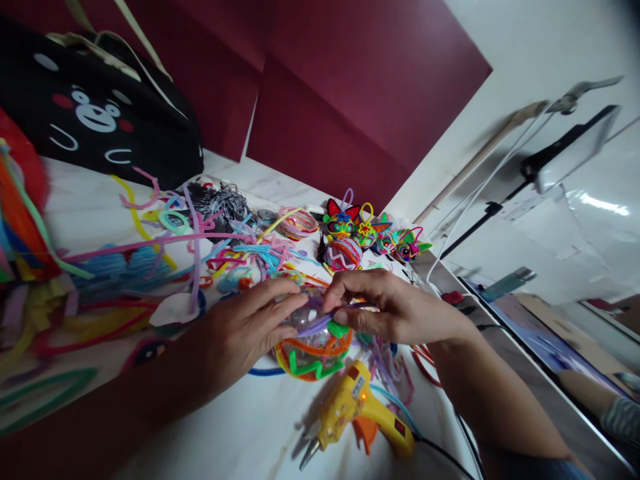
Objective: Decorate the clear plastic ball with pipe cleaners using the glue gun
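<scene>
A clear round ball [315, 353] wrapped with orange, yellow and green pipe cleaners rests on the white table in front of me. My left hand [255, 327] curves round its left side, fingertips on the clear surface. On the other side my right hand [373, 307] pinches a purple pipe cleaner [320, 325] between thumb and fingers, laid along the top of the ball. Just below the ball lies a yellow glue gun [357, 413], its small orange light on and its nozzle toward the lower left.
Loose pipe cleaners [215, 237] cover the table's left and middle. Finished colourful ornaments [367, 233] stand behind my right hand. A black bag [100, 113] is at the back left. Another person's arm [590, 397] shows at the right edge.
</scene>
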Available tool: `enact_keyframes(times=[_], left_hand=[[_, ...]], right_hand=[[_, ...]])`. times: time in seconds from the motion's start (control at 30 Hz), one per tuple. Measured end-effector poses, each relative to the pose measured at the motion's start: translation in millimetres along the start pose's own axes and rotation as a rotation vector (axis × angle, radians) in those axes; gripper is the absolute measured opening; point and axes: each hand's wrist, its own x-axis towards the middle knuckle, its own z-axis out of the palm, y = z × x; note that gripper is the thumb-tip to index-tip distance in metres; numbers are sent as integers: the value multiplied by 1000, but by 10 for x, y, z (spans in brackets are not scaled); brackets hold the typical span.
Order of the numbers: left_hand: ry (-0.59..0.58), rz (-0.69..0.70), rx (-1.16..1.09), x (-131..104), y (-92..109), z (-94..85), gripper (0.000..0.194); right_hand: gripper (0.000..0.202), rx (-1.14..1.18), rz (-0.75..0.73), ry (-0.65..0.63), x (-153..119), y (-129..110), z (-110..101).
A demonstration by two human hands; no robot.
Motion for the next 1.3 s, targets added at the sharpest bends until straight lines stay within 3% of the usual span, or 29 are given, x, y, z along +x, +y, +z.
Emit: enact_keyframes(times=[0.33,0.73,1.3], left_hand=[[-3,-7,-81,-3,-23,16,32],[-38,-22,-86,11,-13,-19,31],[-43,-34,-111,27,-11,-14,30]], right_hand=[[15,79,62,0,-4,7,7],[35,159,56,11,-14,0,2],[22,158,19,38,7,41,33]])
